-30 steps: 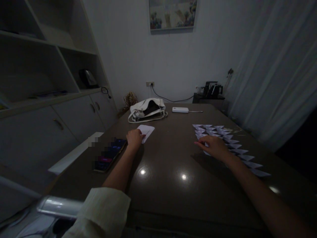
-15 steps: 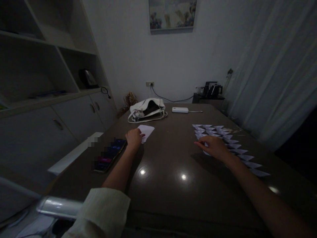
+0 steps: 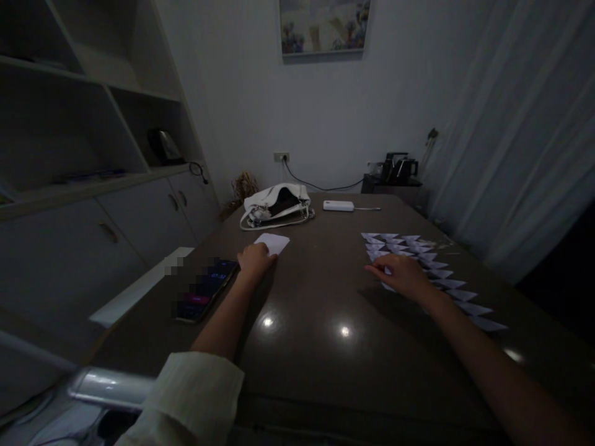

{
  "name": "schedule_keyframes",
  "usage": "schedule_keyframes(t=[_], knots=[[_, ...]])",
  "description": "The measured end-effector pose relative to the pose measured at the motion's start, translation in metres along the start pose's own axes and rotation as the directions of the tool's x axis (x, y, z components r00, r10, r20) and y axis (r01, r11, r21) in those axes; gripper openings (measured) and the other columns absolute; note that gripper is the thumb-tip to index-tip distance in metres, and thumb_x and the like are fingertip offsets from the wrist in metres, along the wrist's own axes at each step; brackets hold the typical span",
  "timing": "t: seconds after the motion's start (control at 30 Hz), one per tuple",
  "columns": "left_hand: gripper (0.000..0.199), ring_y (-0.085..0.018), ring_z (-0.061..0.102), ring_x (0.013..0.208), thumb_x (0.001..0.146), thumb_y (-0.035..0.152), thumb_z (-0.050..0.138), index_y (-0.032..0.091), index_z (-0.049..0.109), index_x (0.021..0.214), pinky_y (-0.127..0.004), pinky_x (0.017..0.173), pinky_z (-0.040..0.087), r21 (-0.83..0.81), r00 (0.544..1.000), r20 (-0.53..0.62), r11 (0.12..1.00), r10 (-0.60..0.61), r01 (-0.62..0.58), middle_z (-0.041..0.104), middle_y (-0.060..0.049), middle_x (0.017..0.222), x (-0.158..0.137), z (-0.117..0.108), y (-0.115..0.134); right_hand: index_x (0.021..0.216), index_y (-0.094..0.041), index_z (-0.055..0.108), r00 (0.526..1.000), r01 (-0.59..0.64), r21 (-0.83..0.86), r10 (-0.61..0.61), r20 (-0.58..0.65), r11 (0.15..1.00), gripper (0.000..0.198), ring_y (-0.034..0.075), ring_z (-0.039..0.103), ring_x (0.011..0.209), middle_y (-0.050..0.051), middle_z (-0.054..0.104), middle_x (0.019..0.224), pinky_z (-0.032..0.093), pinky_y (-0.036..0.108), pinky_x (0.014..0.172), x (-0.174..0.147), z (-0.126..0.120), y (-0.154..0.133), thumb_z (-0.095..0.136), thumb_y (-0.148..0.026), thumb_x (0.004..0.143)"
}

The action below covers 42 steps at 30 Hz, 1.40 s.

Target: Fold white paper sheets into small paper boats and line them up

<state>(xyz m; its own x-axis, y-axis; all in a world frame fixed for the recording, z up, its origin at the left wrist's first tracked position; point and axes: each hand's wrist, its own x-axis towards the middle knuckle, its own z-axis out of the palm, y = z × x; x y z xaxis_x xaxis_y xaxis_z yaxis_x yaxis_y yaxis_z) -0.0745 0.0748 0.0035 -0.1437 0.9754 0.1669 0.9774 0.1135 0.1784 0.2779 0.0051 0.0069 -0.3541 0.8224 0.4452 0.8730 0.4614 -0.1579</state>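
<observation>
The left hand (image 3: 256,260) lies over the near end of the pale sheets (image 3: 277,243), which rest on the table (image 3: 307,291) just on the near side of the bag (image 3: 279,207), apart from it. Its fingers are bent low over the paper, and I can't tell from here whether they pinch a sheet or only press on it. Off to the right of the bag, and nearer the person, the right hand (image 3: 403,277) hangs among the triangles (image 3: 449,284), pale pieces lined up in rows that run towards the person. Its fingers curl in, thumb and forefinger narrow, though whether anything sits between them I can't make out. The step in hand looks to me like getting hold of paper with the left hand while the right one waits; nothing is lifted clear yet. As I judge it, the next move calls for a light grip on one edge, so a single sheet parts from those under it, and for the right wrist to stay off the rows, which a brush could knock askew. The phone (image 3: 207,291) lies to the near left of the bag, close by the left wrist, so that arm needs a little care too
</observation>
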Motion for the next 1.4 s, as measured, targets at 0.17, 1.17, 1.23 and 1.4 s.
schedule_keyframes(t=[0.17,1.17,1.23,1.4], knots=[[0.035,-0.03,0.06,0.101,0.077,0.047,0.056,0.02,0.066,0.097,-0.041,0.083,0.045,-0.015,1.0,0.008,1.0,-0.015,0.015,0.066,-0.013,0.105,0.0013,-0.0006,0.0001,0.063,-0.019,0.059,1.0,0.006,0.001,-0.006,0.002,1.0,0.036,0.015,0.056,0.06,0.001,0.062,0.063,0.033,0.026,0.057,-0.0002,0.0,0.0,0.049,-0.043,0.087],[0.036,-0.03,0.062,0.099,0.078,0.044,0.058,0.017,0.067,0.101,-0.036,0.08,0.048,-0.103,0.998,-0.046,0.994,-0.042,0.037,0.067,-0.015,0.105,0.0028,0.0,-0.0035,0.063,-0.018,0.059,1.0,-0.001,0.004,0.001,0.014,1.0,0.037,0.015,0.054,0.059,0.001,0.061,0.062,0.031,0.025,0.057,-0.0003,-0.0003,0.001,0.048,-0.043,0.088],[0.035,-0.03,0.061,0.1,0.077,0.043,0.06,0.017,0.067,0.1,-0.035,0.081,0.048,-0.098,0.997,-0.059,0.995,-0.041,0.036,0.067,-0.014,0.105,0.0036,0.0006,-0.0039,0.063,-0.018,0.059,1.0,0.001,-0.003,-0.001,0.007,1.0,0.037,0.015,0.054,0.058,0.002,0.061,0.062,0.031,0.025,0.056,-0.0004,-0.0004,0.0009,0.048,-0.043,0.087],[0.032,-0.028,0.061,0.102,0.078,0.039,0.059,0.018,0.066,0.1,-0.034,0.083,0.047,-0.08,0.997,-0.067,0.996,-0.03,0.025,0.066,-0.014,0.105,0.0046,0.0025,-0.0046,0.063,-0.018,0.06,1.0,0.004,-0.019,-0.004,-0.005,1.0,0.037,0.015,0.054,0.059,0.002,0.062,0.063,0.031,0.025,0.057,-0.0004,-0.0002,0.0009,0.048,-0.044,0.087]])
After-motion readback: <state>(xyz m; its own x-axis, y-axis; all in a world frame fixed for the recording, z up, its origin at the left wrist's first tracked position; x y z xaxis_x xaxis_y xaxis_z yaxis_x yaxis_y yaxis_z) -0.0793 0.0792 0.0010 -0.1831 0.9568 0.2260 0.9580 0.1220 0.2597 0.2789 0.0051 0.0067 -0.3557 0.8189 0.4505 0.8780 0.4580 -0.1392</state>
